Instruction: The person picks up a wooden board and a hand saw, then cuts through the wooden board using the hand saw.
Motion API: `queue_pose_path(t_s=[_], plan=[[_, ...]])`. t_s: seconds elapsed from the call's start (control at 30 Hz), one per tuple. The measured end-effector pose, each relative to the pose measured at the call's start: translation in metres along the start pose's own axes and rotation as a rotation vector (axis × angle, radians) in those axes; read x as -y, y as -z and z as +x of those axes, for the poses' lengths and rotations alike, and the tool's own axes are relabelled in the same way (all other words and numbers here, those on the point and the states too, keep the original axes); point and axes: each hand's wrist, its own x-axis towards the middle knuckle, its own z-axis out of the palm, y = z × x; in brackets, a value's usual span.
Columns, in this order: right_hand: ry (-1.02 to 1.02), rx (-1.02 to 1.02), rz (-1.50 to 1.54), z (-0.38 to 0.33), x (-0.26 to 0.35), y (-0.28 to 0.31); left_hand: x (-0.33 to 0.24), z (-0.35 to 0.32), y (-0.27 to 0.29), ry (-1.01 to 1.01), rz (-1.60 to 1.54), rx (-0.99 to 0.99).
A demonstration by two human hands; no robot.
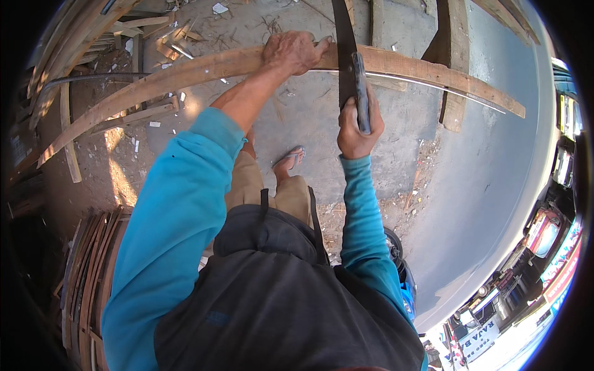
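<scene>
A long wooden plank [204,69] stretches across the view in front of me, bent by the lens. My left hand [293,52] lies over the plank and grips it just left of the saw. My right hand [357,127] is wrapped around the dark, worn handle of a handsaw [346,43]. The blade points away from me and crosses the plank, its toothed edge on the left. Whether the teeth have cut into the wood cannot be seen. A thin pale strip [433,85] runs along the plank's near edge on the right.
A thick timber support [456,74] stands under the plank's right part. Stacked boards [93,272] lie at the lower left, more lumber [74,37] at the upper left. Scraps litter the ground. A paved road [489,179] runs along the right, with parked vehicles [544,232] beyond.
</scene>
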Motion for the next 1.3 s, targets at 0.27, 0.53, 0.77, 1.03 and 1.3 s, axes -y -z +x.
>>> queue_pose_path(t_s=[0.27,0.53,0.77,1.03,1.3], plan=[[0.039,0.078,-0.214,-0.103,0.044,0.046,0.022,0.002,-0.002,-0.016,-0.002,-0.048],[0.199,-0.024,-0.074,0.000,0.001,-0.015,0.000,0.003,-0.001,-0.089,0.057,-0.061],[0.028,0.050,-0.151,-0.090,0.019,0.041,0.009,0.000,0.008,-0.036,0.010,-0.015],[0.097,-0.037,-0.035,-0.043,-0.012,0.007,0.003,0.005,-0.002,-0.039,0.030,-0.030],[0.038,-0.004,-0.207,-0.142,0.017,0.059,0.017,0.000,0.001,-0.029,0.084,-0.036]])
